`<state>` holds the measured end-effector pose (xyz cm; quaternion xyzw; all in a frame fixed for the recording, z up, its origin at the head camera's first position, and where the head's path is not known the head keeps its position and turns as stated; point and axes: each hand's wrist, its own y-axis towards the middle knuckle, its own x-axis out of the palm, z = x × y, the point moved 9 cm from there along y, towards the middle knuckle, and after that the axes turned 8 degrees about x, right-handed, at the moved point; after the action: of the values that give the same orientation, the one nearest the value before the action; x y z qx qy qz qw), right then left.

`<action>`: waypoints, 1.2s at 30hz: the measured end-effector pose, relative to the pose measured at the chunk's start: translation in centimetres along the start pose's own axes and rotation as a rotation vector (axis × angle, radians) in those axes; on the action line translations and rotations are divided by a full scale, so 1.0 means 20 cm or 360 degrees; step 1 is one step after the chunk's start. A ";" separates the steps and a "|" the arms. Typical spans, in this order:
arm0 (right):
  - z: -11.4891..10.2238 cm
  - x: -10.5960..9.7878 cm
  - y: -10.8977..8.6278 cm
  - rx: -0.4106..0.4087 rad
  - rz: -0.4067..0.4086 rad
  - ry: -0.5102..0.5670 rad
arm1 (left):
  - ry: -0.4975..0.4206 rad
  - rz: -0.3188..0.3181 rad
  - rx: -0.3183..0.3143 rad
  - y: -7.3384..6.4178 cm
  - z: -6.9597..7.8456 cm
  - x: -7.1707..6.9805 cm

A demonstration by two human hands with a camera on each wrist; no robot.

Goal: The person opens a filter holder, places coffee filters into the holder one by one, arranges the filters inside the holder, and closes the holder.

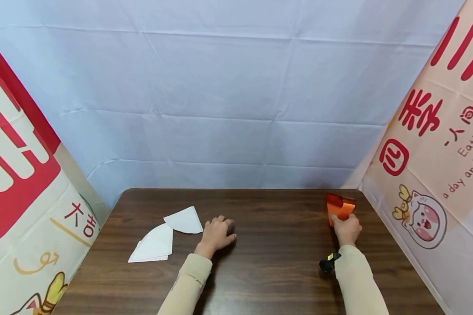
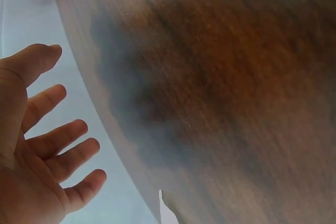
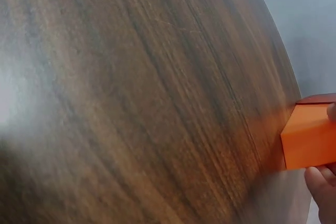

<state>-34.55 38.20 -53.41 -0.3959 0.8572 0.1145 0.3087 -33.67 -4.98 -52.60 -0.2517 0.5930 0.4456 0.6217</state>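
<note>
Near the back right of the table, my right hand (image 1: 347, 229) grips a glossy orange filter-paper holder (image 1: 335, 208) by its near side. In the right wrist view the orange holder (image 3: 310, 137) shows flat angled faces at the edge of the picture, and fingertips (image 3: 318, 179) at its lower side. My left hand (image 1: 217, 235) is held palm down over the middle left of the table, fingers apart and holding nothing. Just left of it lies a white fan-shaped coffee filter paper (image 1: 185, 220). A few more filter papers (image 1: 153, 245) overlap in a stack further left.
The dark wooden table (image 1: 268, 262) ends at a pale cloth backdrop (image 1: 220, 96). Printed cloths hang on the left (image 1: 19, 175) and right (image 1: 437, 175). A small black device (image 1: 328, 263) sits at the right wrist.
</note>
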 end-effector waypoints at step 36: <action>-0.13 -0.17 -0.11 -0.0274 0.0396 0.0350 | 0.0032 0.0263 0.0131 -0.01 0.13 -0.34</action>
<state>-32.39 37.72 -49.21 -0.3218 0.9152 0.1810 0.1616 -31.62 -4.65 -45.68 -0.1808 0.6358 0.4681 0.5865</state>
